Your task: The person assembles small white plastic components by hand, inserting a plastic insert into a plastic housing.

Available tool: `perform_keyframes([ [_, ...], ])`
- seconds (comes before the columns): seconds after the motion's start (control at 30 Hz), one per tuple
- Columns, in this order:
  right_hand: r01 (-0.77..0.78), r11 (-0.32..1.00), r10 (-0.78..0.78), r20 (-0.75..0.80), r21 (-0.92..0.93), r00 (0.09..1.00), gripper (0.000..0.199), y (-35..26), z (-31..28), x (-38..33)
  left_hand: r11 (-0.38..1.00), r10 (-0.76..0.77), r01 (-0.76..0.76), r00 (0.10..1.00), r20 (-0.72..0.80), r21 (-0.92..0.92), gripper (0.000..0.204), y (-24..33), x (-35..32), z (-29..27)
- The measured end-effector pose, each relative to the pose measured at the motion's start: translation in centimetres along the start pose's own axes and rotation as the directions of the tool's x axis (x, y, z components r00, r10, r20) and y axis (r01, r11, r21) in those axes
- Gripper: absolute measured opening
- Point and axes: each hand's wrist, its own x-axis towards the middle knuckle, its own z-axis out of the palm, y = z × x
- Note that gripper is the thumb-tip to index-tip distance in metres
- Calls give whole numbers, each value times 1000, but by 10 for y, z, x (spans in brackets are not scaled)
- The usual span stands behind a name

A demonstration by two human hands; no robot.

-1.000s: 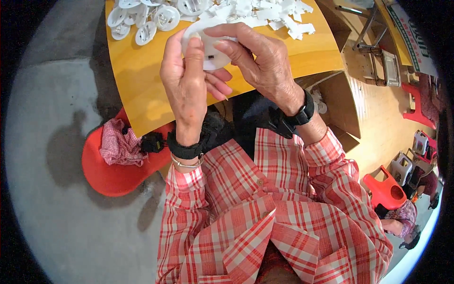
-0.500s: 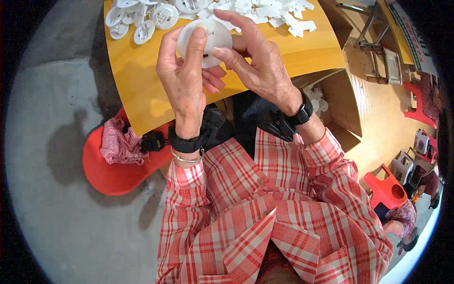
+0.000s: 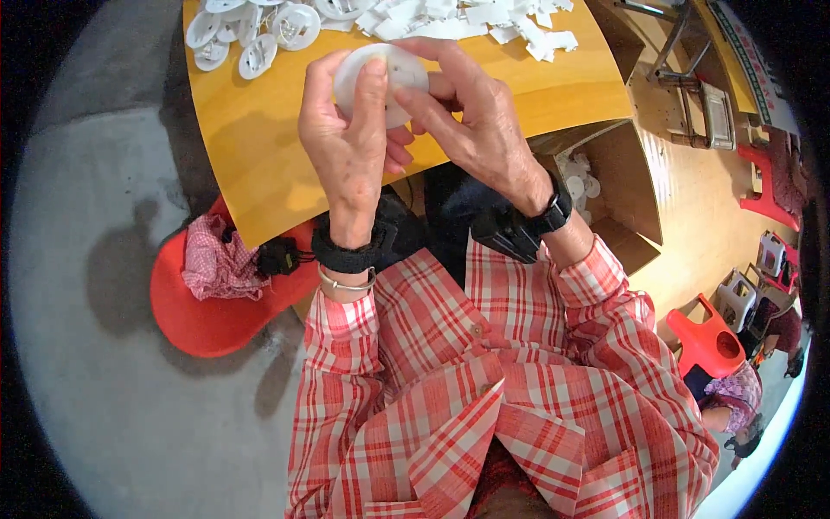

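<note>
Between my two hands, above the near edge of the table, is a round white plastic disc with small dark holes in its face. My left hand grips its left side, thumb pressed flat on the face and fingers behind. On the right side, my right hand holds the rim with thumb and index finger; its other fingers are partly hidden behind the disc. Beyond my left hand lies a pile of similar round white parts, some with metal bits inside. Flat white plastic pieces are heaped to its right.
The yellow wooden table ends just before my lap. Below its right side stands an open cardboard box holding white round parts. A red seat with a pink cloth is at my left. Red stools and people are at far right.
Both hands still hold the disc. My left hand and the disc have shifted slightly right, the disc has tilted, and my right thumb and index finger have closed in on its rim.
</note>
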Motion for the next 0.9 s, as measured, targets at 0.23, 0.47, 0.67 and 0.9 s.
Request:
perform_keyframes([
  [0.23,-54,994,50,37,98,998,37,14,-4,2,982,-76,104,981,176,-156,33,-8,2,-11],
  [0.47,-54,996,55,-7,74,998,33,14,3,0,1000,-30,30,993,114,5,34,-8,0,-11],
  [0.67,-46,998,43,-65,-49,997,26,10,4,-1,996,-94,93,990,105,12,33,-14,0,-6],
  [0.9,-94,995,95,-21,36,995,25,12,3,-8,992,-111,109,993,39,62,29,-17,2,-3],
])
